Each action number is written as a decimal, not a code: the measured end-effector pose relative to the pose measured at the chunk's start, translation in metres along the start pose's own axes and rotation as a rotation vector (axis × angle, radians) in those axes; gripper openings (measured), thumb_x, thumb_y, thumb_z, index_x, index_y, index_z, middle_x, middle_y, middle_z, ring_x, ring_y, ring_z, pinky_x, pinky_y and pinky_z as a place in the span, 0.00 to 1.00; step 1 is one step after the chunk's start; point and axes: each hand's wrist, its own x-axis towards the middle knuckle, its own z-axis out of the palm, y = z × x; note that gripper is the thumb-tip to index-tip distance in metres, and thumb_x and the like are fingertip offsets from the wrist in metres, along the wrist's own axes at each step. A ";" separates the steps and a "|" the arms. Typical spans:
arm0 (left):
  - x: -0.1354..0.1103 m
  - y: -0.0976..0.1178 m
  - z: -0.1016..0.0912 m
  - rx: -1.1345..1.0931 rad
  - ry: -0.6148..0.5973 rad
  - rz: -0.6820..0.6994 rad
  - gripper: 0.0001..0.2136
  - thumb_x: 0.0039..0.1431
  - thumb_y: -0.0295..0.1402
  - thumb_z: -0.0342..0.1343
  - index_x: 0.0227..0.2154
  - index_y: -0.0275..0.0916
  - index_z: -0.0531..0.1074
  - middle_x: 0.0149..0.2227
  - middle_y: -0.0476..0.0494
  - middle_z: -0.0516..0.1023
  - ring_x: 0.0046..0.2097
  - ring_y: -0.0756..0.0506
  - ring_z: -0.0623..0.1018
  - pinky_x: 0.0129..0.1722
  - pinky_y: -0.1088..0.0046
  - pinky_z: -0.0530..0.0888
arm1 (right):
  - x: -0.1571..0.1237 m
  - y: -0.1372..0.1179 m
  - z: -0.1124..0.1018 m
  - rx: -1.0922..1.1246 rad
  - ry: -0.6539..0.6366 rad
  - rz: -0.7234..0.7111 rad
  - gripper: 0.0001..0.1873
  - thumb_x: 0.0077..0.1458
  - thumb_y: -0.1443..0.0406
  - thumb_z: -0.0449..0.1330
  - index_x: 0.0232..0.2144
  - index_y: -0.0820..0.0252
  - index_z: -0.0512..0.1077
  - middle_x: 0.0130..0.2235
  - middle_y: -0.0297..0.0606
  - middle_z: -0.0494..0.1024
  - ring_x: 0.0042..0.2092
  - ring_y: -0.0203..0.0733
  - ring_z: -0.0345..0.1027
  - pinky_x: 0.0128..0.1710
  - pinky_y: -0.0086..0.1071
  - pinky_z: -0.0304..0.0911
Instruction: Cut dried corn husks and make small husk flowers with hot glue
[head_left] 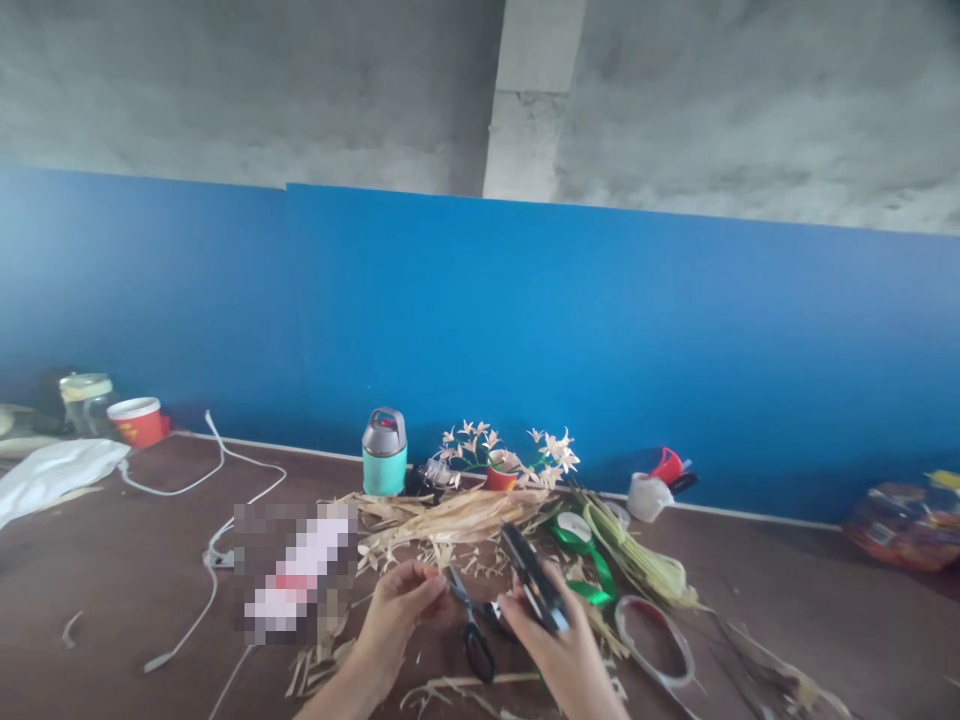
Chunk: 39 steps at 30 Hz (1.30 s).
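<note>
Soft, diffuse indoor light; slightly hazy view.
Light from outside the view falls evenly on the brown tabletop (135, 560), leaving faint shadows; pale haze veils the far-left end of the blue partition (600, 330), while the concrete wall (225, 90) looks dimmer. Fine detail smears in the dried husk strips (457, 518), the clear container (889, 525) at far right appears soft and stretched, and coarse pixelation masks one patch left of centre.

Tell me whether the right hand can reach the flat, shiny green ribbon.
Probably yes: the ribbon lies just beside the right hand, apparently unobstructed, but that hand holds an elongated black object, which may need setting down first.
</note>
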 end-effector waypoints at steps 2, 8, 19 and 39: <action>0.003 -0.004 -0.003 -0.009 0.002 0.009 0.13 0.36 0.36 0.68 0.19 0.35 0.71 0.16 0.50 0.74 0.19 0.53 0.70 0.22 0.79 0.65 | 0.003 -0.009 0.025 0.099 -0.078 0.113 0.17 0.40 0.56 0.64 0.29 0.62 0.68 0.25 0.35 0.73 0.28 0.40 0.67 0.28 0.29 0.64; 0.007 -0.003 -0.003 -0.066 -0.021 0.047 0.13 0.33 0.35 0.69 0.18 0.35 0.71 0.16 0.51 0.74 0.21 0.53 0.70 0.24 0.79 0.64 | 0.011 -0.018 0.058 0.286 -0.119 0.236 0.18 0.39 0.58 0.66 0.30 0.63 0.68 0.22 0.31 0.70 0.26 0.37 0.64 0.29 0.30 0.63; 0.011 0.008 -0.012 -0.126 0.094 0.044 0.12 0.38 0.36 0.67 0.18 0.34 0.71 0.16 0.51 0.70 0.19 0.55 0.66 0.21 0.81 0.62 | 0.022 -0.009 0.042 -0.096 -0.218 -0.278 0.09 0.49 0.60 0.59 0.29 0.60 0.70 0.28 0.36 0.75 0.30 0.40 0.68 0.32 0.29 0.62; 0.016 0.003 -0.019 -0.237 0.097 -0.055 0.10 0.38 0.31 0.68 0.19 0.32 0.73 0.19 0.52 0.70 0.20 0.57 0.68 0.21 0.85 0.64 | 0.023 -0.002 0.038 -0.463 -0.352 -0.416 0.05 0.46 0.71 0.53 0.26 0.58 0.67 0.27 0.35 0.73 0.30 0.38 0.66 0.29 0.27 0.58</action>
